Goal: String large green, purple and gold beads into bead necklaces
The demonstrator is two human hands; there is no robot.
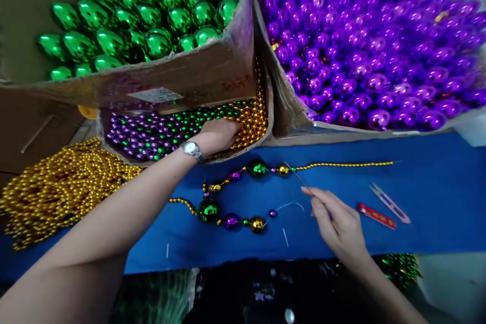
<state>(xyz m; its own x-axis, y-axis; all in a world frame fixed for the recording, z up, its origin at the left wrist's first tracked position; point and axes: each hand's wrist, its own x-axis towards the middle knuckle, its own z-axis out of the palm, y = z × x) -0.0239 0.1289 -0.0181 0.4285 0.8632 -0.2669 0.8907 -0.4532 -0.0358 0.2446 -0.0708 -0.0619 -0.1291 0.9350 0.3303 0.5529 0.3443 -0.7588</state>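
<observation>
Fingers of my left hand point(217, 134) dig, curled, into the tray of small beads point(159, 134); right hand point(336, 223) pinches the needle point(298, 177) near the table's middle. Best keep that thread taut.

Green baubles point(152, 15) & purple baubles point(372, 35): glossy, mirror-like plastic. Boxes point(197, 78): matt, worn cardboard. Gold bead strands point(56, 187): shiny metallic finish. Desk point(436, 187) cover: matt blue cloth. Needle point(298, 177): thin metal.

Bare forearms, silver wristwatch point(192, 150) on left wrist
</observation>
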